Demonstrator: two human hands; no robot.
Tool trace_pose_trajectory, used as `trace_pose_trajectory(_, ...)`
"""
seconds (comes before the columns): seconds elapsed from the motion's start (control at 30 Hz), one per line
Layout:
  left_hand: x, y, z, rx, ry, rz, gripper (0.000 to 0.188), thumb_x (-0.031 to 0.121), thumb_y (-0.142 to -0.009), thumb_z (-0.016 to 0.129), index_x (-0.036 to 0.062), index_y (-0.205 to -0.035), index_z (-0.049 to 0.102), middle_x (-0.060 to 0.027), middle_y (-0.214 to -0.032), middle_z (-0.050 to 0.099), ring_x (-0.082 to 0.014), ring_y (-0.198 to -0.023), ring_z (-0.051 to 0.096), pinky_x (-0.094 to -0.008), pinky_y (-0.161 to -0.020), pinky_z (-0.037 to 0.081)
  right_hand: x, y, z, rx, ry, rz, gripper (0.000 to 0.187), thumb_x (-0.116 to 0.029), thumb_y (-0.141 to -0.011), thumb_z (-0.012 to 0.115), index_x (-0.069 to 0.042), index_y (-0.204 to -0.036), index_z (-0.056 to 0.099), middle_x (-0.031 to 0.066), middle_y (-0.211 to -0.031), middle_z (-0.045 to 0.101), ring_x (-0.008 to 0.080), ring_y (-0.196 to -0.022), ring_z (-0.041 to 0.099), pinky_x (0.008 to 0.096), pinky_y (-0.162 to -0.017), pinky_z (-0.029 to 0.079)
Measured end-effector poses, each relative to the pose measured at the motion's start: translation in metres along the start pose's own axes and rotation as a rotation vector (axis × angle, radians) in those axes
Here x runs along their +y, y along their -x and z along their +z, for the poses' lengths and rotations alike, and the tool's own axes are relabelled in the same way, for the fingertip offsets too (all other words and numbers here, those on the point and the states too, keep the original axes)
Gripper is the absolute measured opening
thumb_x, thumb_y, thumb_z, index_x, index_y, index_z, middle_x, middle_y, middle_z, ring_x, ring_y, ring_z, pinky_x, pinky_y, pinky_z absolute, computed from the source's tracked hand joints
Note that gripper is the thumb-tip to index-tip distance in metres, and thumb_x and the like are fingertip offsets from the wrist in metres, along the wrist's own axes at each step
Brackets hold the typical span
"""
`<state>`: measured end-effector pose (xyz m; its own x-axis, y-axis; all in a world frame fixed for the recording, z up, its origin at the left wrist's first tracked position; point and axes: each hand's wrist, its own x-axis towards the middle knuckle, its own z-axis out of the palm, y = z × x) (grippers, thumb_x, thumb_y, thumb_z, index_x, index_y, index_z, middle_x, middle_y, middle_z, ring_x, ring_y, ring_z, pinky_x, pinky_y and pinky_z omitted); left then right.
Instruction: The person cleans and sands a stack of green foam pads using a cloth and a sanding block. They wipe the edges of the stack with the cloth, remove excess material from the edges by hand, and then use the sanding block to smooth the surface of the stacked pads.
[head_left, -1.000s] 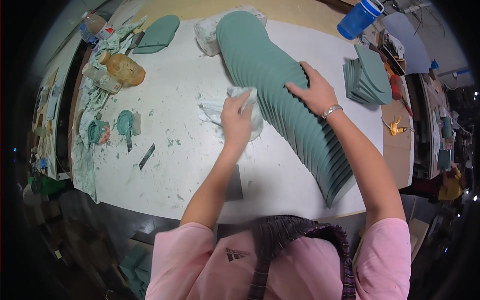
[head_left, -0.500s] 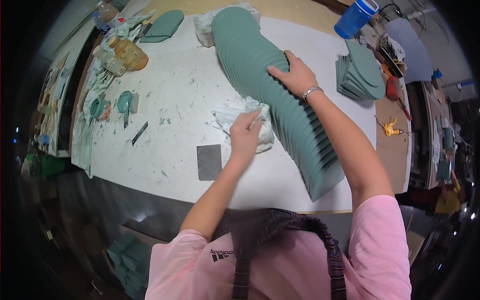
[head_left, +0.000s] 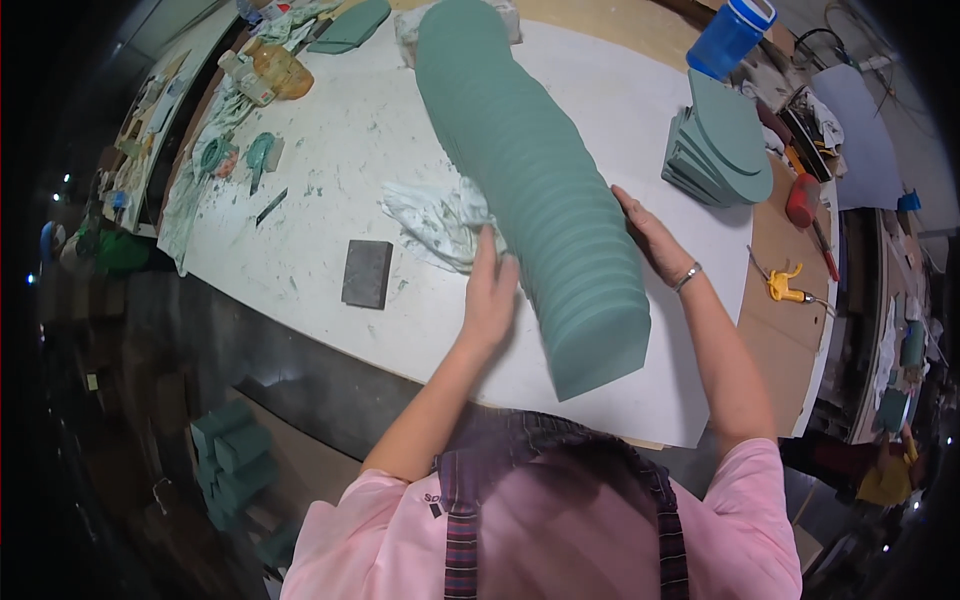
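White tabletop [head_left: 315, 165]: hands [head_left: 490, 300] now flank green stack [head_left: 540, 180].

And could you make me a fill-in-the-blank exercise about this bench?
The long row of green panels lies between the person's two ____.
The left hand is next to a crumpled, whitish ____.
The dark grey block lies to the ____ of that hand.
The lidded jug has a ____ body.
Missing words: hands; cloth; left; blue

Green-flecked white counter [head_left: 310, 305] over dark grey floor [head_left: 325, 345], cluttered side counters [head_left: 165, 92] left and right, pale grey wall [head_left: 928, 140] upper right, small white lights [head_left: 66, 180].
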<state>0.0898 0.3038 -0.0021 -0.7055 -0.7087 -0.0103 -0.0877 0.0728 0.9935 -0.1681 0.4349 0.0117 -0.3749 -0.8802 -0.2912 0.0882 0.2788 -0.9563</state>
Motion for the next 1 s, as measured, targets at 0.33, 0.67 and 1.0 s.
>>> trace_pose_trajectory(0.33,-0.008,-0.018,0.015,0.007,-0.073,0.159,0.070,0.033,-0.105,0.038,-0.0084,-0.155,0.012,-0.0238,-0.161,0.018,-0.0329,-0.149,0.018,-0.0381,-0.121,0.014,-0.005,0.016,0.034,-0.150,-0.304,0.059,0.075,-0.047,-0.101,0.052,-0.005,-0.157,0.026,0.0117,-0.155,0.039,0.0194,-0.138,0.039,0.0306,-0.114,0.031)
trace_pose_trajectory(0.67,-0.035,-0.038,-0.081,0.150,-0.876,0.214,0.030,0.000,-0.082,0.063,0.0086,-0.108,0.075,-0.0157,-0.100,0.071,-0.0304,-0.101,0.065,-0.0375,-0.092,0.049,-0.030,0.075,0.027,0.035,-0.114,-0.093,0.093,-0.038,-0.089,0.068,0.006,-0.155,0.020,0.0241,-0.161,0.024,0.0305,-0.150,0.024,0.0357,-0.120,0.022)
trace_pose_trajectory(1.0,0.136,-0.128,0.064,-0.362,-0.898,0.593,0.017,0.009,-0.083,0.064,0.0062,-0.100,0.067,-0.0159,-0.087,0.067,-0.0340,-0.085,0.066,-0.0422,-0.074,0.053,-0.009,0.104,0.078,0.405,0.649,-0.382,0.115,-0.044,-0.060,0.088,0.005,-0.148,0.033,0.0236,-0.153,0.038,0.0407,-0.135,0.044,0.0453,-0.111,0.038)
